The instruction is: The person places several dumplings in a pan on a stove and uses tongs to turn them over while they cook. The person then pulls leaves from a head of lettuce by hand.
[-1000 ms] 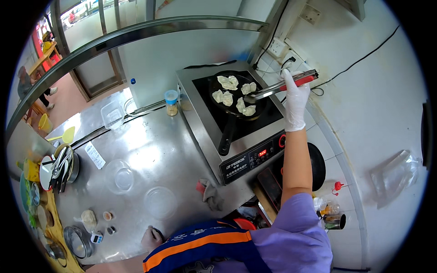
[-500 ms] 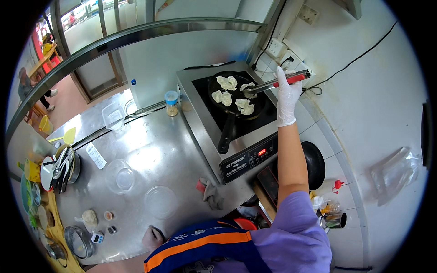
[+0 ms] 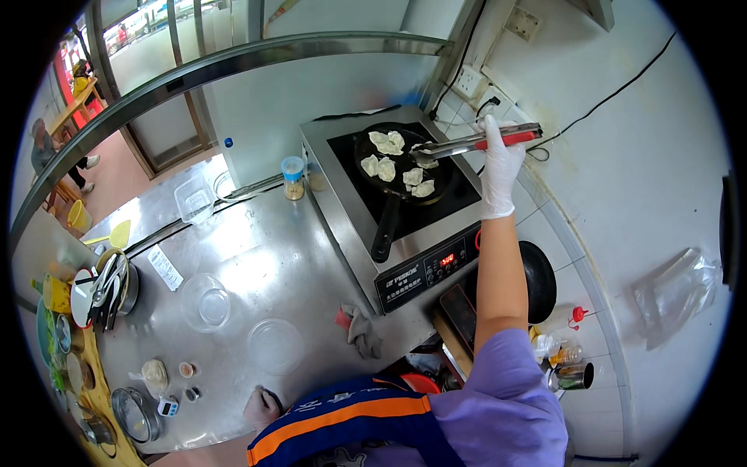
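Note:
My right hand [image 3: 502, 167], in a thin white glove, grips metal tongs [image 3: 475, 144] with red handle parts. The tongs' far end reaches into a black frying pan [image 3: 447, 183] at its right side, touching a pale folded piece of food. Several pale, crumpled dough-like pieces [image 3: 379, 167] lie apart in the pan. The pan sits on an induction cooker [image 3: 342, 210] with a lit red display, its handle pointing toward me. My left hand [image 3: 261, 410] rests at the counter's near edge, curled like a fist, with nothing visible in it.
On the steel counter [image 3: 241, 257] are round clear plastic lids [image 3: 275, 346], a grey cloth [image 3: 362, 333], a blue-capped shaker [image 3: 293, 179] and a small timer [image 3: 167, 406]. A pot of utensils [image 3: 113, 288] stands left. A black wok [image 3: 537, 284] is below my right arm.
My right hand and the tongs have shifted slightly to the right. A food piece near the front of the pan looks slightly changed in shape. My left hand stays put.

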Available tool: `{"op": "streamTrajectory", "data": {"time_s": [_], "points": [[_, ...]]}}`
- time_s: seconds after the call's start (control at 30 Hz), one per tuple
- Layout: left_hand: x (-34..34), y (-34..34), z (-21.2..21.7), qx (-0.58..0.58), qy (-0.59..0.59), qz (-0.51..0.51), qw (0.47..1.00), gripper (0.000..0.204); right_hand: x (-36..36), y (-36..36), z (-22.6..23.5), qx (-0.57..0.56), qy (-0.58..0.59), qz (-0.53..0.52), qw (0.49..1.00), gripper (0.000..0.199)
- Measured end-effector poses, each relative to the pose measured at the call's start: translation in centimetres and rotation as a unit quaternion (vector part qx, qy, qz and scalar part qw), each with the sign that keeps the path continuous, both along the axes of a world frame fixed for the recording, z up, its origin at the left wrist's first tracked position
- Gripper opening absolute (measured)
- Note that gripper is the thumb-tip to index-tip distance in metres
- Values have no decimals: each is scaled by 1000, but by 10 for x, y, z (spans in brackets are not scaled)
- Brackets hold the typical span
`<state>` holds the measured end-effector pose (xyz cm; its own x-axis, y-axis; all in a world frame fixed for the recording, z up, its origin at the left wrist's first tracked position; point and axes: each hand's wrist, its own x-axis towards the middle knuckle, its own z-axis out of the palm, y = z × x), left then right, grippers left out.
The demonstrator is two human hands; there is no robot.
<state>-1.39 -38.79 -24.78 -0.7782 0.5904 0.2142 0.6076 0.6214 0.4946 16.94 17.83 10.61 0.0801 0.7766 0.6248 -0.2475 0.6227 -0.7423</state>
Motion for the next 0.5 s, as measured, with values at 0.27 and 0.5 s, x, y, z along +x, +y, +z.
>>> {"op": "streamTrajectory", "data": {"time_s": [0.27, 0.5], "points": [[1, 1, -3, 6, 10, 3, 1000, 11, 22, -23, 6, -29, -37, -7, 999, 19], [-2, 1, 5, -1, 9, -7, 1000, 10, 29, -37, 4, -13, 3, -2, 1000, 15]]}}
